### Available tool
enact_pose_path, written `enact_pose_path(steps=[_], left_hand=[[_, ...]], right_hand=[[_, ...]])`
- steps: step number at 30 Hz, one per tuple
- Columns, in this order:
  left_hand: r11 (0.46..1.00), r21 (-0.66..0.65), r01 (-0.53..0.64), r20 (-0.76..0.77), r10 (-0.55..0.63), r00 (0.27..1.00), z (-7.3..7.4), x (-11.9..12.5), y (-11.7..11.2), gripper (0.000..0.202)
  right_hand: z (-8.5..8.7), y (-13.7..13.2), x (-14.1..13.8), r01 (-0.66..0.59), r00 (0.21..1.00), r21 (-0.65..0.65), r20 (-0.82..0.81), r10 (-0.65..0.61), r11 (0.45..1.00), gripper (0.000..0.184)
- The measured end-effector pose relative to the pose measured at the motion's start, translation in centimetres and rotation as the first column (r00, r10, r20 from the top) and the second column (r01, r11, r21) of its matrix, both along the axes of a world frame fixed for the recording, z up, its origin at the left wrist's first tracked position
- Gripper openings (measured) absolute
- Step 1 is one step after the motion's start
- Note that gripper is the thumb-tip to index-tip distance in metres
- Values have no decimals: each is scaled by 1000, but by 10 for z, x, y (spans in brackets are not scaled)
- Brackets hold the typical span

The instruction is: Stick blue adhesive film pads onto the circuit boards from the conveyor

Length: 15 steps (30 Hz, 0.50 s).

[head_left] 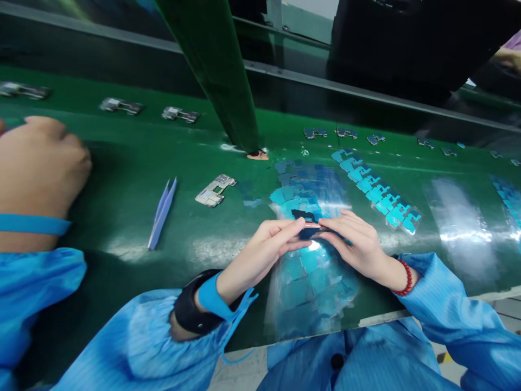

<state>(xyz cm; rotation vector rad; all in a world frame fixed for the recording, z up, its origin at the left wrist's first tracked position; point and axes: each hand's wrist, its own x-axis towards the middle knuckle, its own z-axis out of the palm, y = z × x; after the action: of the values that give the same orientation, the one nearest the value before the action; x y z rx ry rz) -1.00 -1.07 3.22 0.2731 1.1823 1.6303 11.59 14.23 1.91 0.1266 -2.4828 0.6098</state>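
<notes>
Between the fingertips of both hands is a small dark circuit board [310,232], seen nearly edge-on with a coppery edge. My left hand [279,237] pinches its left end, thumb on top. The fingers of my right hand [353,239] close on the right end. Just under the hands lies a clear plastic bag [280,304] with several blue film pieces [311,279] in or on it. A bare circuit board [215,191] rests flat to the left, beside light-purple tweezers [163,214]. Whether the dark cut-out by my fingertips belongs to the held board, I cannot tell.
A strip of blue film shapes [378,193] lies at right. Several circuit boards [181,114] line the back of the green table [134,163]. A green post [220,76] slants down in front of me. A co-worker's hand [44,168] is at far left.
</notes>
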Motion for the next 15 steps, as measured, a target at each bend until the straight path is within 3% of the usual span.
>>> enact_pose_path(steps=[3,10,15], left_hand=[[999,-17,-42,23,43,999,0,-1,1,29],[998,40,-52,196,43,980,-4,-2,0,17],[999,38,-18,252,8,968,-6,-4,-1,17]], right_hand=[[-2,1,1,6,1000,125,-13,-4,992,23],[-6,9,2,-12,993,232,-113,39,973,37],[4,9,4,-99,982,361,-114,149,927,24]])
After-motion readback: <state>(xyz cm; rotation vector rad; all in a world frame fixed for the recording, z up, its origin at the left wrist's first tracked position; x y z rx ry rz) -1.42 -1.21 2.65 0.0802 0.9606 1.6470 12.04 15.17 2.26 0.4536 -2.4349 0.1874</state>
